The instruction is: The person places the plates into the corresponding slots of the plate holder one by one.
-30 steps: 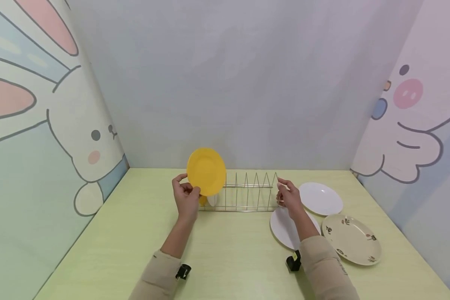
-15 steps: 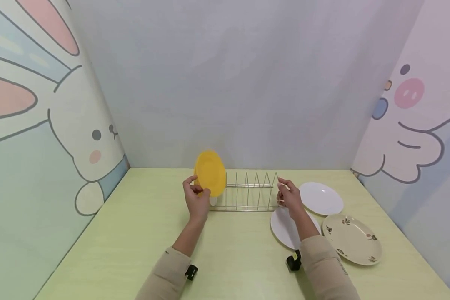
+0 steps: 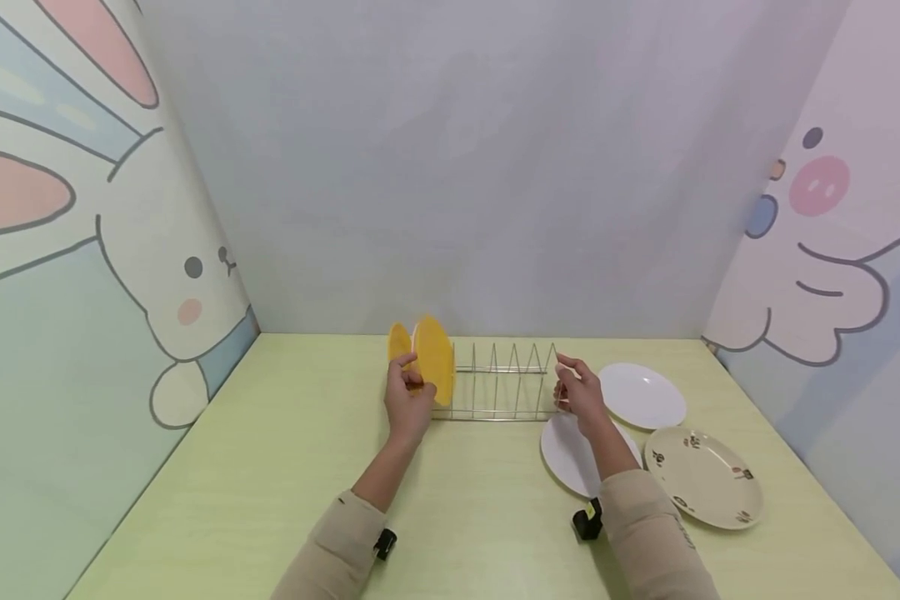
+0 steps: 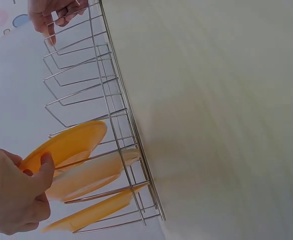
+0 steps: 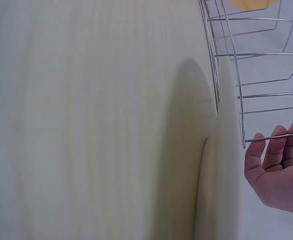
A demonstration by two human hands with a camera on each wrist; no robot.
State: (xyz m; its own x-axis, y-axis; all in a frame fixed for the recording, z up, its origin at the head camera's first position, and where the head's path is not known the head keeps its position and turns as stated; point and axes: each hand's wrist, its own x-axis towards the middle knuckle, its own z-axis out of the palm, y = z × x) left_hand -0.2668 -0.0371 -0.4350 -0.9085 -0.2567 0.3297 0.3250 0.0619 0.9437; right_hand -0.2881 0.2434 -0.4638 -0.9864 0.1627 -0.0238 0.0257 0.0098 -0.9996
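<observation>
My left hand (image 3: 407,410) pinches the rim of a yellow plate (image 3: 437,363) between thumb and fingers. This plate stands on edge in a slot near the left end of a wire dish rack (image 3: 506,420). Left of it, the left wrist view shows a white plate (image 4: 89,178) and a second yellow plate (image 4: 96,210) upright in the rack. My right hand (image 3: 583,397) grips the end wire at the rack's right side. In the right wrist view, its fingertips (image 5: 275,145) curl over that wire.
A white plate (image 3: 562,457) lies partly under my right forearm. Another white plate (image 3: 642,397) and a cream plate with small printed motifs (image 3: 703,479) lie to the right on the pale table (image 3: 217,467). Grey fabric walls stand behind and at both sides.
My left hand has moved right and slightly down, turning the yellow plate more edge-on and lowering it into the rack. My right hand stays on the rack's end wire.
</observation>
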